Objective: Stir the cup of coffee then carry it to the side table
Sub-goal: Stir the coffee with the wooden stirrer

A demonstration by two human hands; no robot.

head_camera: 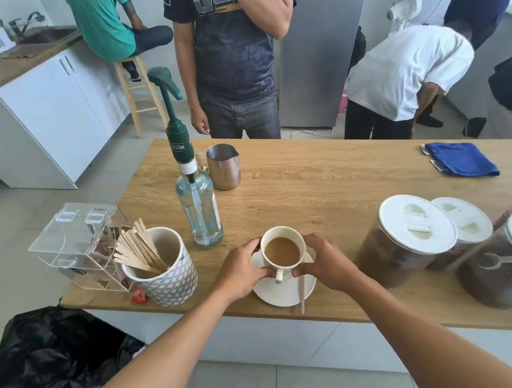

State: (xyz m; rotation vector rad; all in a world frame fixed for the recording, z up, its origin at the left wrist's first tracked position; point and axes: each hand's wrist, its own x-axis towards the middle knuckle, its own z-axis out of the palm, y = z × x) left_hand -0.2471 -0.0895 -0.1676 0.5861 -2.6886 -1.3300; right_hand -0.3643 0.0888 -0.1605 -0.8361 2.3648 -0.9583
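L hand (241,270) & R hand (323,261) curl round the white ceramic cup (283,248) of milky coffee, at its 9 & 3 o'clock. Cup's on a round white saucer (275,293) near the wooden counter (326,179) front edge, flat wooden stir stick (302,293) at saucer's 5 o'clock.

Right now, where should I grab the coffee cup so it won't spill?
By its handle: it points toward you, so come from the near side. The cup looks fairly full, so keep it level. The loose stirrer beside the handle may slide off the saucer.
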